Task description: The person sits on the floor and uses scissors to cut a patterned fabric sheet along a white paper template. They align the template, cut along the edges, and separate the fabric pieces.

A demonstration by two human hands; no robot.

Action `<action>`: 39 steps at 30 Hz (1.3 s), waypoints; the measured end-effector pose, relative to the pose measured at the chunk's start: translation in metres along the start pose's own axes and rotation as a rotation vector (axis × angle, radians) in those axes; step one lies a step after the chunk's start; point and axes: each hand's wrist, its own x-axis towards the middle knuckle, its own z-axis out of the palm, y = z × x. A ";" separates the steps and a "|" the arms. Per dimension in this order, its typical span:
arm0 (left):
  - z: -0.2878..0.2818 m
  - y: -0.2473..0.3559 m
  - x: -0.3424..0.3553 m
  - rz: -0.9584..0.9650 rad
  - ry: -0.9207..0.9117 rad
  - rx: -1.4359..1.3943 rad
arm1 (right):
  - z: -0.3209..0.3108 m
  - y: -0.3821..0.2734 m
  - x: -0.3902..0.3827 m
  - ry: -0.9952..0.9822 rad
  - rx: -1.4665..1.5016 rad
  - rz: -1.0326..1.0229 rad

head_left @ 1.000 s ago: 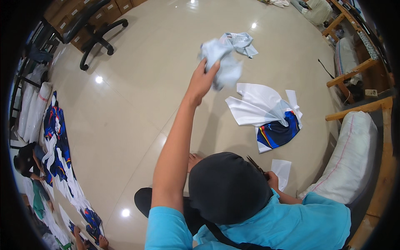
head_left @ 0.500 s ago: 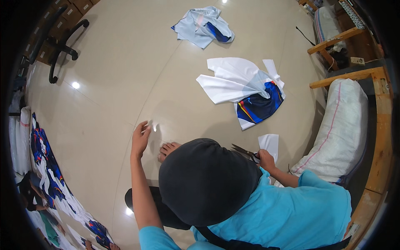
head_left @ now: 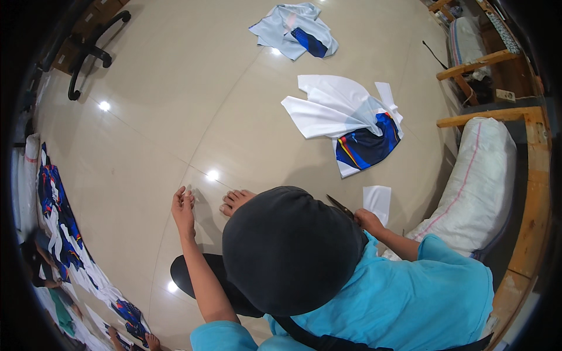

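My right hand (head_left: 369,221) is closed round the handles of dark-bladed scissors (head_left: 339,205). The blades point away to the left and look nearly together; the handles are mostly hidden by the fingers. Beside that hand lies a small white fabric piece (head_left: 377,202) on the floor. My left hand (head_left: 184,213) is raised over the tiles, fingers loosely bent and apart, with nothing visible in it. Farther off rests a spread white and dark-blue fabric panel (head_left: 369,146) with red and yellow streaks. A black cap (head_left: 287,251) hides the space between my arms.
A crumpled pale garment (head_left: 293,29) lies at the far side. On the right, a stuffed white sack (head_left: 468,175) leans by a wooden frame (head_left: 535,175). A black wheeled chair base (head_left: 91,52) stands far left. Printed fabrics (head_left: 64,228) and other people's limbs occupy the left edge.
My left hand has moved left and slightly nearer, its fingers now more bent. The scissor blades have come closer together in my right hand. The whole view has shifted slightly.
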 end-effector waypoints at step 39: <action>0.153 0.107 -0.068 0.464 -0.630 -0.023 | -0.081 -0.226 0.172 -0.072 0.672 -0.528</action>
